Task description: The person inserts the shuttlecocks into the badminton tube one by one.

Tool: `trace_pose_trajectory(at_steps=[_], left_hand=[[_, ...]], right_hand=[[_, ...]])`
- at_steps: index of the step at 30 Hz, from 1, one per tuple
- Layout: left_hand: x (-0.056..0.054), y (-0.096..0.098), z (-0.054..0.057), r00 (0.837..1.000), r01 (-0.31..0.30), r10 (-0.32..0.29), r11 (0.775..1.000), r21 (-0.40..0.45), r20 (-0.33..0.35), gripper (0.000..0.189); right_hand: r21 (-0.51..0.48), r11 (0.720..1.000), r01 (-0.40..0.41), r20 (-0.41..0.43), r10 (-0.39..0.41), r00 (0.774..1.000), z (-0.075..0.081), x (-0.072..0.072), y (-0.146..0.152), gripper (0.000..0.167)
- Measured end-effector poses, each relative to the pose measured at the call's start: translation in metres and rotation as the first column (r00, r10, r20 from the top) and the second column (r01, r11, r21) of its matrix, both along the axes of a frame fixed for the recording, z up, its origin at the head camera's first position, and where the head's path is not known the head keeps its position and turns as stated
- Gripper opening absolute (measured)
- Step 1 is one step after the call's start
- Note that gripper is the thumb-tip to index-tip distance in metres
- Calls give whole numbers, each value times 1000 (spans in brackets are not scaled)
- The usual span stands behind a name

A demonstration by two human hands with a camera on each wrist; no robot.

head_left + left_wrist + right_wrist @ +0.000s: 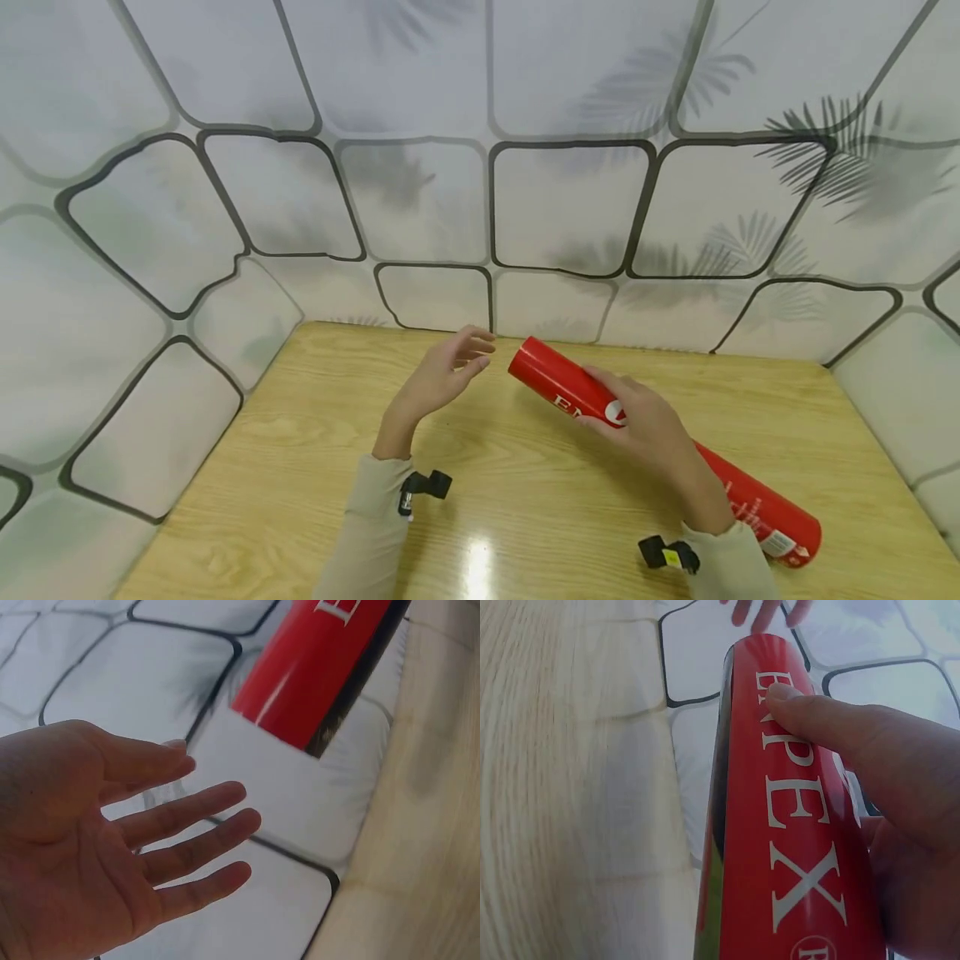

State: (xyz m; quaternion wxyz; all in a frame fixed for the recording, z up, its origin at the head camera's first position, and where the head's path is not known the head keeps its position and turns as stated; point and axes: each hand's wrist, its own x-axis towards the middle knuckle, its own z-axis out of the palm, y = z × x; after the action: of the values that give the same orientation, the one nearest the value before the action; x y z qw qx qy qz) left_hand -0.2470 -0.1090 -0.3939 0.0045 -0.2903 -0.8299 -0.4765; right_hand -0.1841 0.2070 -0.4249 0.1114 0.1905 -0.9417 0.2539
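A long red cardboard tube [558, 377] with white lettering lies slantwise across the right half of the head view, its far end toward the middle. My right hand [648, 429] grips it around its upper part, and the forearm covers some of its length. In the right wrist view, the thumb presses along the lettered side of the tube [780, 802], while the other fingers are mostly hidden behind it. My left hand [442, 375] hovers just left of the tube's far end, palm facing it. The left wrist view shows that hand's fingers [195, 817] spread and relaxed, apart from the tube.
Beneath is a light wooden table [300, 467], which meets a pale wall covering [570, 208] with dark outlines and leaf prints at the back and on both sides. A black wrist camera [427, 485] sits on the left sleeve, another camera [667, 554] on the right.
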Motion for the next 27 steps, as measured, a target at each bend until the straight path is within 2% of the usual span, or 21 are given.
trace_pose_trajectory(at_steps=[5, 9, 16, 20, 27], left_hand=[[-6, -16, -13, 996, -72, 73, 997, -18, 43, 29], [-10, -25, -22, 989, -137, 138, 990, -20, 47, 28], [-14, -44, -32, 959, -282, 282, 959, 0, -6, 27], [-14, -56, -35, 947, -321, 320, 947, -27, -38, 30], [-11, -72, -37, 930, -367, 364, 928, -59, -51, 36]], right_hand=[[23, 1000, 15, 26, -16, 1000, -10, -3, -3, 72], [78, 997, 2, 25, -4, 1000, -19, -8, -2, 74], [147, 989, -15, -2, 15, 1000, -22, -18, -3, 75], [178, 984, -30, 6, 29, 1000, -23, -18, -4, 74], [207, 977, -51, -7, 54, 999, -30, -15, -6, 76]])
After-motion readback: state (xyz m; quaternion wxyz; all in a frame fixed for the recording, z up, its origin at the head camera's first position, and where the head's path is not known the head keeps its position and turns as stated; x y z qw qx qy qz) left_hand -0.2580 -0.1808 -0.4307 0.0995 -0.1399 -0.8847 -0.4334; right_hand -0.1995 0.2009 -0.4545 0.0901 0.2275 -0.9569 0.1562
